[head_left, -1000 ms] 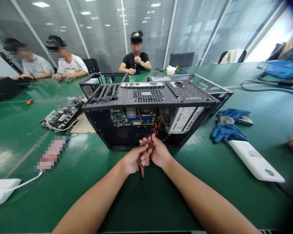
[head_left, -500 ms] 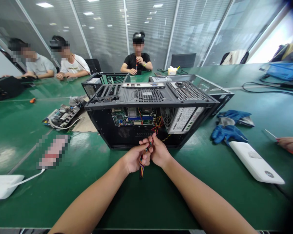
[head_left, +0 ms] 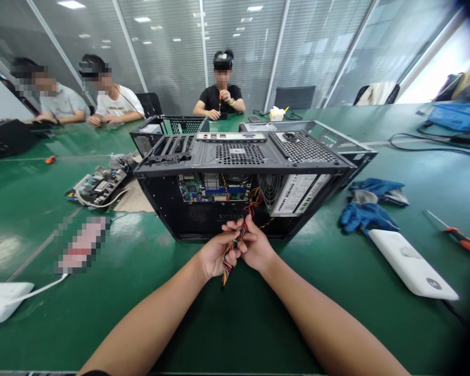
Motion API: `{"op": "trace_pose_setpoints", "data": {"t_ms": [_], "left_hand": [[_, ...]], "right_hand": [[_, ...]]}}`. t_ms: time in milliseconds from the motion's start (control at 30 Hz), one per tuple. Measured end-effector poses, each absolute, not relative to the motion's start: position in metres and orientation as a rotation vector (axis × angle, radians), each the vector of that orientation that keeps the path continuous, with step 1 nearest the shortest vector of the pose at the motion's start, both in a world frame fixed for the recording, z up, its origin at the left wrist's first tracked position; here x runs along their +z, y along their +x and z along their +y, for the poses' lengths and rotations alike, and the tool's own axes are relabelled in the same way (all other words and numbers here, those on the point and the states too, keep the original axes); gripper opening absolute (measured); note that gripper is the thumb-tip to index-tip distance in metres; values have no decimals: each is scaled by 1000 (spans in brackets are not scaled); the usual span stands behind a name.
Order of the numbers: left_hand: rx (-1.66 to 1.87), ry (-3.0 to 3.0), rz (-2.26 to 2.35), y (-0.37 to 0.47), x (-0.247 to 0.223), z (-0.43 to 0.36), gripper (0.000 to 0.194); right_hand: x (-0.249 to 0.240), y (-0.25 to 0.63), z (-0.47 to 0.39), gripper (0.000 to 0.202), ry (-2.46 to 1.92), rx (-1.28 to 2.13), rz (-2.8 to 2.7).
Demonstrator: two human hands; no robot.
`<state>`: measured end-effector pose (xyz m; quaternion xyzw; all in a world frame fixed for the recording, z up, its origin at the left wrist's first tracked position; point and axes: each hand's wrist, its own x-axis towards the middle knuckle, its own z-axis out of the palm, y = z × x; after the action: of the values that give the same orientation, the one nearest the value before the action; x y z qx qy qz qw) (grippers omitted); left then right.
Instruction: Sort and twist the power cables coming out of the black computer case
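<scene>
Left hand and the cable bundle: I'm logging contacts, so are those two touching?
Touching. The head view shows the fingers of the left hand curled around the multicoloured cable bundle, whose end hangs below them.

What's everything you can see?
Smooth table: 1, green, throughout.
Boxy metal computer case: 1, black, centre.
Open metal cases: 2, grey and black, behind it.
Flat circuit board: 1, silver and green, left.
Boxy case: 1, black, far left.
Cloth gloves: 2, blue and grey, right.
Rounded plastic slabs: 2, white, left and right.
Screwdrivers: 2, orange, right and back.
Plastic bag: 1, blue, far right.
Cables: several, black, far right.
Tissue box: 1, white, back.
Blurred rectangle: 1, pink, left.
Chairs: 3, dark, back.
People: 3, black, white, pale tops, across.
Twisted wires: 1 bundle, multicoloured, centre.
Left hand and right hand: 2, bare, at wires.
</scene>
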<state>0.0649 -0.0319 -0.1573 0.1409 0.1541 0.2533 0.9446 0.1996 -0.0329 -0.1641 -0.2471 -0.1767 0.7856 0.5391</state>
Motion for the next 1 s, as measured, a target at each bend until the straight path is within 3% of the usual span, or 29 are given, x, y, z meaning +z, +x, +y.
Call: {"op": "trace_pose_setpoints", "data": {"t_ms": [300,767,1000], "left_hand": [[557,388,502,72,-152,-34,22],[547,675,688,61,-152,-22,16],[569,1003,816,58,-147,-21,23]], "right_hand": [[-161,200,-34,34,-600,1881,-410],[-166,198,-32,41,-628,1888,-535],[-165,194,-34,40,-613,1914,-595]]}}
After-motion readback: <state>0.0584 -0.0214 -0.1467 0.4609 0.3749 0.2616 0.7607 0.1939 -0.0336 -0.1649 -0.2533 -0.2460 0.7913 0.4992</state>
